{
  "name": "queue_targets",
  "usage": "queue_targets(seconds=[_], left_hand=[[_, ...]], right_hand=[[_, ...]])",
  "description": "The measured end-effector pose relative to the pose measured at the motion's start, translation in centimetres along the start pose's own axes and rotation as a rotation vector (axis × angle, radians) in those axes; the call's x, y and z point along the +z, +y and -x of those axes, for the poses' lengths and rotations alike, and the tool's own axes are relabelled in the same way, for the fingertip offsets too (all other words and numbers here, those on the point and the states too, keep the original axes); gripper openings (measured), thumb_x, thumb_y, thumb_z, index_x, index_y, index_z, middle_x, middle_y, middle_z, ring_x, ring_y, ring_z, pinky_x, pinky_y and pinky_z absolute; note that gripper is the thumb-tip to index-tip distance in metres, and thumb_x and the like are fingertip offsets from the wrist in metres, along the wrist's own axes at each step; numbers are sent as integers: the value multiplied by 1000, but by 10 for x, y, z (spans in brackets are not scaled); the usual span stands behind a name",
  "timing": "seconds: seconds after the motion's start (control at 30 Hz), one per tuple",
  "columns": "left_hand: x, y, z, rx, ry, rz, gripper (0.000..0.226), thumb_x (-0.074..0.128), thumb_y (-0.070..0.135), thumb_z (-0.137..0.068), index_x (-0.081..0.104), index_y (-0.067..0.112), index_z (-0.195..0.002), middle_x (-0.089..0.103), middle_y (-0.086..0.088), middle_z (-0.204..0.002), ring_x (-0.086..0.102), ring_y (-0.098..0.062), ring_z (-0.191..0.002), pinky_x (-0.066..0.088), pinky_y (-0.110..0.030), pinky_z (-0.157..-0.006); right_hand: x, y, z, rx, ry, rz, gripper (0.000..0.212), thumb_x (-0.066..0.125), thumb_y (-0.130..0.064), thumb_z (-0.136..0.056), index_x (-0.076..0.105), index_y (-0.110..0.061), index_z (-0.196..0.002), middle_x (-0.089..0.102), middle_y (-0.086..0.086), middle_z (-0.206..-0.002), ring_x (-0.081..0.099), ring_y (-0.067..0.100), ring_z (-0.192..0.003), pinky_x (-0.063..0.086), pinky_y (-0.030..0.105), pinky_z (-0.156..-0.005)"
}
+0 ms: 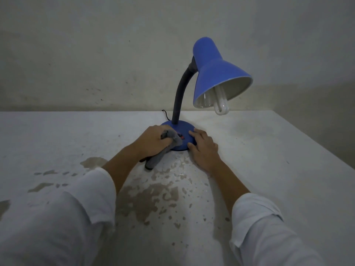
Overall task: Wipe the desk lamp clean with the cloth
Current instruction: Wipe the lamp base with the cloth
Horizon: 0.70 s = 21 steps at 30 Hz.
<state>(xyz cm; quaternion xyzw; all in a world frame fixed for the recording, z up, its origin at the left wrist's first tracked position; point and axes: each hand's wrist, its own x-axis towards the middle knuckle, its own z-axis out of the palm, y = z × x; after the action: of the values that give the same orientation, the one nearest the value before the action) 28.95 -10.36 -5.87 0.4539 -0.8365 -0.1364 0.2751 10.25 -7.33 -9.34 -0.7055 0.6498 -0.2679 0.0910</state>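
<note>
A blue desk lamp stands on the table, its round base [182, 127] in the middle, a dark flexible neck [179, 93] rising from it, and a blue shade [215, 73] with a white bulb tilted to the right. My left hand [151, 143] grips a grey cloth [167, 144] and holds it against the left front of the base; the cloth's tail hangs down onto the table. My right hand [203, 146] rests on the right side of the base, fingers spread on it. A small red switch shows between my hands.
The white table top [269, 150] is worn, with brown patches near me. A black cord [166, 115] leaves the base toward the wall behind. The table's right edge runs diagonally at the far right.
</note>
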Motion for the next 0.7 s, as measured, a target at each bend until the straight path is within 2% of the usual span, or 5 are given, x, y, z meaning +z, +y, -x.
queue_targets(seconds=[0.1,0.23,0.43,0.6,0.7], left_hand=[[4,-10,-2,-34,120,-86,18,53,19,-85,65,16,-97,67,-6,-90,61,-22,-81,45,-25,-69],[22,2,8,40,103,-85,17,52,22,-83,68,26,-89,71,4,-95,61,-21,-88,49,-36,-87],[1,6,3,-12,-6,50,20,56,14,-86,66,15,-102,64,3,-97,55,-9,-85,37,-5,-71],[20,-10,4,-50,144,-64,18,50,29,-83,66,25,-91,70,-1,-91,61,-19,-83,53,-38,-77],[26,2,8,36,117,-78,24,44,28,-80,66,23,-85,66,5,-84,55,-15,-76,50,-38,-77]], right_hand=[[1,-1,0,9,-2,-4,47,45,-31,-94,37,-23,-140,30,-1,-151,38,26,-130,30,42,-106],[1,0,-1,4,5,8,47,44,-31,-94,37,-23,-140,30,0,-150,38,26,-129,30,42,-105],[1,0,0,4,-7,7,47,45,-32,-94,37,-22,-140,30,0,-150,38,27,-130,31,43,-105],[1,0,-1,8,6,-4,47,46,-31,-94,38,-22,-140,31,0,-150,39,26,-130,31,42,-105],[1,1,-2,4,7,6,47,45,-32,-94,38,-23,-140,31,0,-150,38,27,-129,31,42,-105]])
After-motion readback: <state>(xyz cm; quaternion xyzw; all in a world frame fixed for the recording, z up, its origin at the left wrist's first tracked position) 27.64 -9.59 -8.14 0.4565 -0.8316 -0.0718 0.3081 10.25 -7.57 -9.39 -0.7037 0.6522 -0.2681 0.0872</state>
